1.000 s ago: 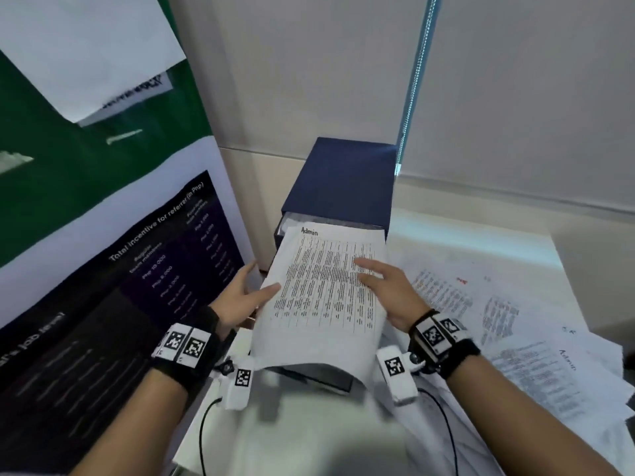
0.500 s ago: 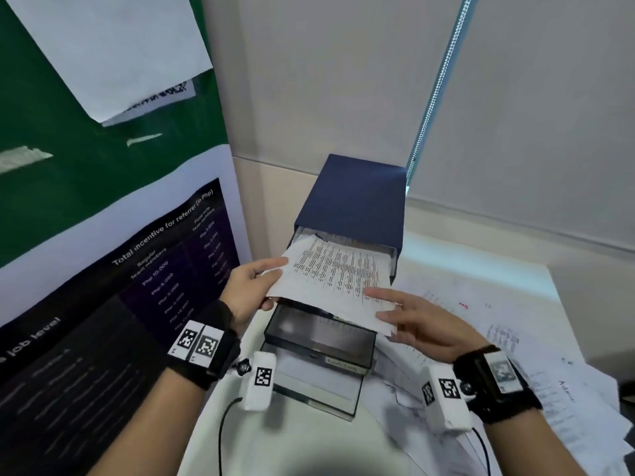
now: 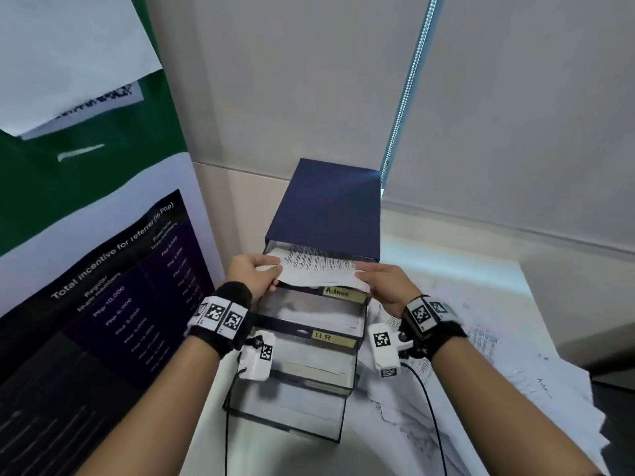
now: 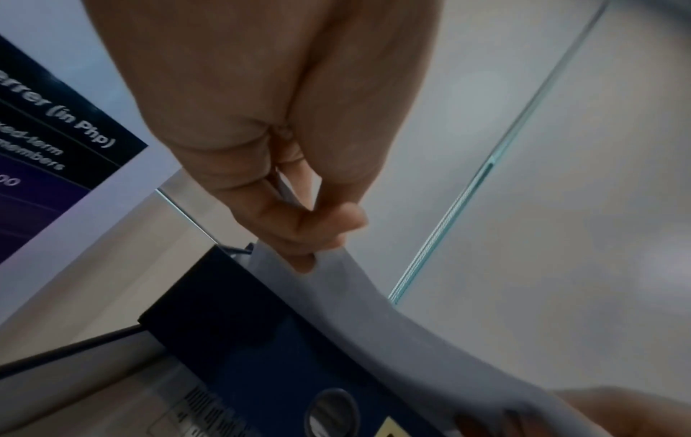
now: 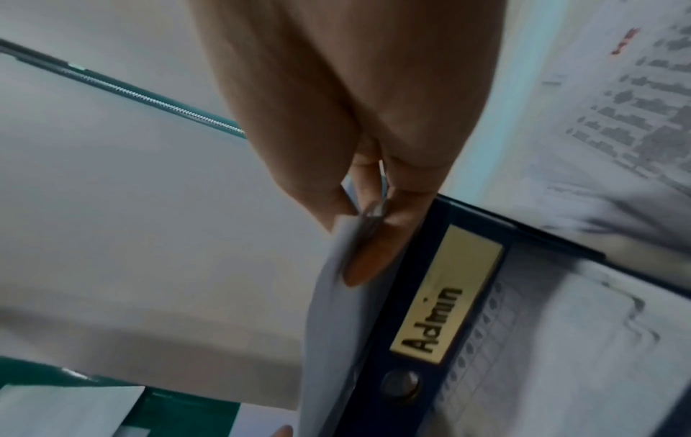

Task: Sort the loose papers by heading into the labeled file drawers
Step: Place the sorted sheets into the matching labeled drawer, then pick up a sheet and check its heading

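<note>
1. Nearest the camera, the lowest clear drawer (image 3: 292,412) is pulled furthest out of the dark blue file cabinet (image 3: 326,209); its label cannot be read.
2. Above it and a step further back sits the drawer marked "HR" (image 3: 319,329), also pulled out, with sheets showing through its clear front.
3. To the right, loose papers (image 3: 508,365) lie spread in an untidy overlapping heap across the white table (image 3: 457,266), right beside the drawers; one sheet there bears a handwritten "Admin" heading.
4. To the left a dark poster (image 3: 113,293) with a pay table stands close against the cabinet side (green board and white sheets above it).
5. Further back, the top drawer labelled "Admin" (image 3: 343,297) is open, its label and round knob (image 5: 400,384) plain in the right wrist view.
6. A printed sheet (image 3: 319,267) lies over that top drawer, its far end tucked under the cabinet's top, its near edge held above the drawer front.
7. The left hand (image 3: 252,274) pinches the sheet's left near corner between thumb and curled fingers (image 4: 314,230).
8. The right hand (image 3: 388,285) pinches the right near corner, fingertips (image 5: 368,260) clamped on the paper's edge just above the label.
</note>
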`<state>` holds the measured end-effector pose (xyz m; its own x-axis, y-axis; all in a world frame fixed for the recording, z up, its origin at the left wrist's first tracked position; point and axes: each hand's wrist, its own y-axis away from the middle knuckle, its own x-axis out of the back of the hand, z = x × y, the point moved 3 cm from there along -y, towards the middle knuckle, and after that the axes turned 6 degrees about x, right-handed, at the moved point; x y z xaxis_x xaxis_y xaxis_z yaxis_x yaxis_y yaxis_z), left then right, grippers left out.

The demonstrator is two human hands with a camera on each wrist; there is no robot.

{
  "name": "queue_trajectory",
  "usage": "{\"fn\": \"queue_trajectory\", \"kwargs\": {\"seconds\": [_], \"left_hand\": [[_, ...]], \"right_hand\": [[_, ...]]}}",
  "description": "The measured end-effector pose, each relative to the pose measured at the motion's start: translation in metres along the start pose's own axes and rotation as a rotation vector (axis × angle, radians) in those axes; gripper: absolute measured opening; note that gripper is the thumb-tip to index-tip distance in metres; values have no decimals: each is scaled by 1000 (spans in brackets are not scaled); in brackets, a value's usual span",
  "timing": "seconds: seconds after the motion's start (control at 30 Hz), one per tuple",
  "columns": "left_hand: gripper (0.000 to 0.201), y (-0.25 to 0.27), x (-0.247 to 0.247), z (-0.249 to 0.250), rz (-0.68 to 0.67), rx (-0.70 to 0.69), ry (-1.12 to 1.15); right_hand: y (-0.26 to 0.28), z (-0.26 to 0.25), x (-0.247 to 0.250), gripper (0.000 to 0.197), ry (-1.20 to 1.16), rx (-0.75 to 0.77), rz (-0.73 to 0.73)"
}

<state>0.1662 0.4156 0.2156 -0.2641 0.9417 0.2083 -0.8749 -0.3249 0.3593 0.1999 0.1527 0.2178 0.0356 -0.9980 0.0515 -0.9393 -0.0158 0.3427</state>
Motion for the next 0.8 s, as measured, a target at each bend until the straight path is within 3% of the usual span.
{"fn": "queue_trajectory", "kwargs": {"seconds": [0.1,0.13,0.2,0.27,0.33,0.43,0.53,0.6,0.7,0.8], "left_hand": [[20,-30,-17,-1,41,9,-25],[20,-35,-22,1,50,19,-40],[21,-48,-30,5,71,23,-108],[18,-57,-38,12,43,17,-162],[26,-62,-42,15,6,47,-150],[41,-60,-39,11,12,37,-281],[46,-35,-50,24,52,-166,-494],[39,-2,-72,45,6,-337,-354],[26,44,-133,63,-285,-368,-23],[21,71,-210,47,-659,-270,-3]], "right_hand": [[-11,5,7,32,86,11,-66],[-15,4,9,28,221,53,-83],[-26,1,12,19,624,247,-41],[-31,-5,8,18,839,446,-21],[-28,-6,6,17,839,584,-32],[-15,5,35,11,606,677,160],[-13,66,109,14,628,493,385],[-14,124,164,29,852,197,393],[-9,214,226,56,1080,-256,235],[9,257,227,67,1170,-366,72]]}}
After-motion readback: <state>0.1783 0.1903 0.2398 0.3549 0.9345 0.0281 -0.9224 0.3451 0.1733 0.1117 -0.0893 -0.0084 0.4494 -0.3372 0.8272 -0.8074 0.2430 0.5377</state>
